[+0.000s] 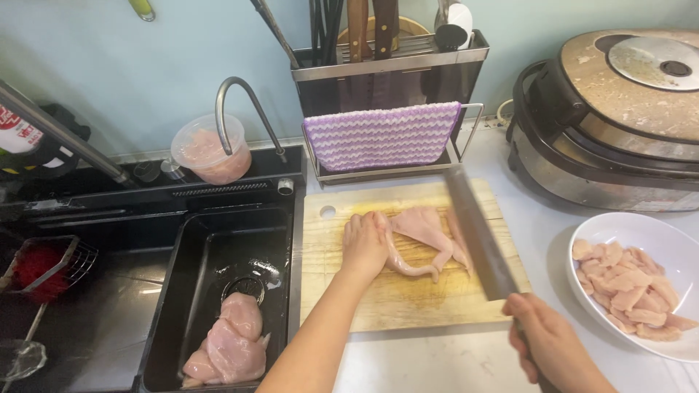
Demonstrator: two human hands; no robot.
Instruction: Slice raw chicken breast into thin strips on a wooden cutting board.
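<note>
Left hand (364,244) pressed flat on chicken (422,229), board (408,298) centre. Right hand (550,342) fisted round knife (477,233), blade over meat. Bowl (619,229) of strips right; sink (167,291) left, more chicken inside.

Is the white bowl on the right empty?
No, the white bowl holds a heap of cut raw chicken pieces beside the wooden cutting board.

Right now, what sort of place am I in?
Most likely a home kitchen: a black sink holding raw chicken, a wooden cutting board with meat being sliced, and a steel knife rack.
</note>
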